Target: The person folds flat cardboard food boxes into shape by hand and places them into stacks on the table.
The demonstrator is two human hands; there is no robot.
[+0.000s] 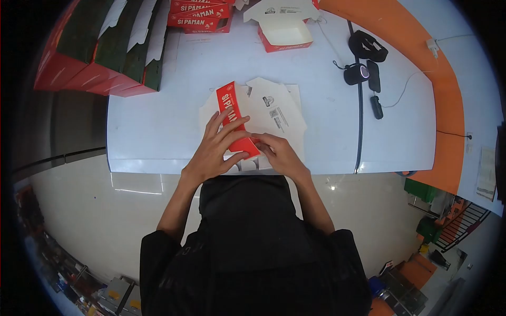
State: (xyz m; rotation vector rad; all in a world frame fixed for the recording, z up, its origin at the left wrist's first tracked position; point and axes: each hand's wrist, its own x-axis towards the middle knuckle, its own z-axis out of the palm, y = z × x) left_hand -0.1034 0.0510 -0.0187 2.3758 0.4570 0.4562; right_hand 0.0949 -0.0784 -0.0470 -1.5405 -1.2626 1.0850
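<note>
A partly folded carton (230, 100) with a red "SI PAMAN" side panel lies near the table's front edge, its white printed flap (276, 108) spread to the right. More flat white cardboard shows beneath it. My left hand (217, 145) rests on the red panel with its fingers spread. At the panel's lower right corner, my right hand (275, 152) pinches the carton's edge between thumb and fingers.
Red "SI PAMAN" boxes (199, 23) are stacked at the back. An open red and white box (284, 45) stands right of them. Large red-and-green cartons (95, 66) fill the left. A round dark device (356, 74), black straps (369, 46) and cables lie right.
</note>
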